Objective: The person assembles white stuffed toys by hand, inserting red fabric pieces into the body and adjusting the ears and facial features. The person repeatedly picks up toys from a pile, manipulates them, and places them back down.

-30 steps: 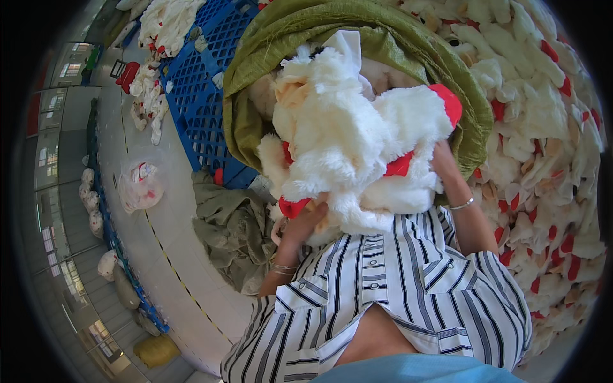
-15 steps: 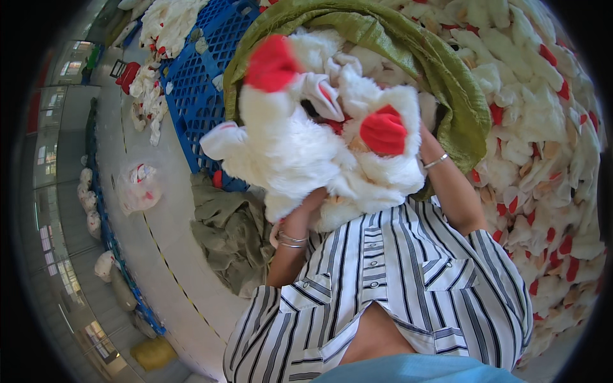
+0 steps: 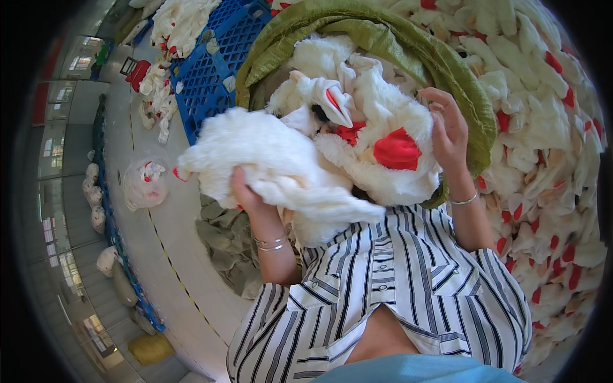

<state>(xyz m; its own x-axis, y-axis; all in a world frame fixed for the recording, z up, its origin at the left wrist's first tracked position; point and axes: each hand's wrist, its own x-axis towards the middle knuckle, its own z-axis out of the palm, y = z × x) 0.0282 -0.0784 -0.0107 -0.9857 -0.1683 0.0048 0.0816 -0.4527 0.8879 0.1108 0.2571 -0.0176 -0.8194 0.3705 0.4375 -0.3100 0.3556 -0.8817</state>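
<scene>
Because the left hand (image 3: 249, 196) grips only one bit of the floppy white fur piece (image 3: 287, 166), held at the green sack's (image 3: 471, 108) near left side, it could slip down. The half-open right hand (image 3: 448, 131) looks empty and too far to help.

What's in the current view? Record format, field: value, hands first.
left hand: left hand gripping a white plush piece
right hand: right hand open, fingers apart, beside a red-patched plush piece; contact unclear
container: green woven sack, mouth open, plush pieces in it
right side: large pile of white-and-red pieces
left side: blue pallet, grey-green cloth
floor, farther left: clear plastic bag with white and red contents
</scene>
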